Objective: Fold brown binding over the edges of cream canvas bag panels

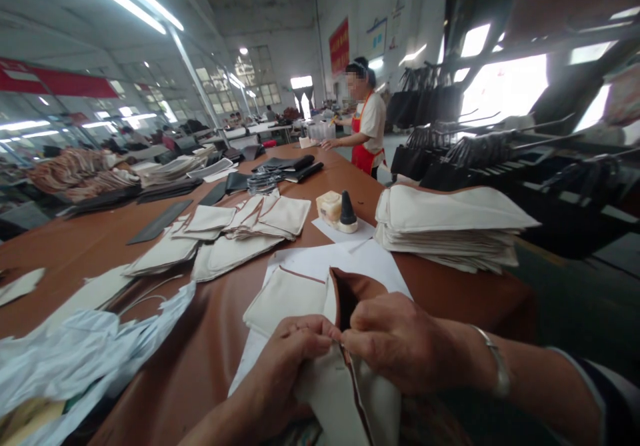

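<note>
**A:** Where are we?

**B:** A large workshop with strip lights overhead. A long brown table (pixel 100 246) runs away from the viewer.

**A:** And the hands?

**B:** Both are low in the centre, knuckles up. The left hand (pixel 290 356) and right hand (pixel 400 343) meet fingertip to fingertip. Each is pinched closed on the edge of one cream pouch (pixel 330 393), thumb against forefinger. A bracelet (pixel 497 366) sits on the right wrist.

**A:** How does the pouch lie?

**B:** Its long axis runs straight away from the person. The near end hangs below the hands. The far end rises past the knuckles and shows a dark brown opening. The grip is on the seam midway along, so neither hand is nearer than the other.

**A:** What is around it?

**B:** A flat cream piece (pixel 285 296) lies just beyond the left hand on white paper (pixel 365 259). Farther off, more cream pieces (pixel 240 233) are fanned out. A neat stack (pixel 450 223) sits to the right, well apart from the hands. Between them stands a black-capped bottle (pixel 347 211). Crumpled wrapping (pixel 90 353) is heaped at the left edge.

**A:** Is anything in the way?

**B:** Nothing lies between the hands and the pouch.

**A:** Anyone else?

**B:** A co-worker (pixel 367 126) in a red apron stands at the far end of the table. Dark bags hang on a rack (pixel 500 146) to the right.
</note>
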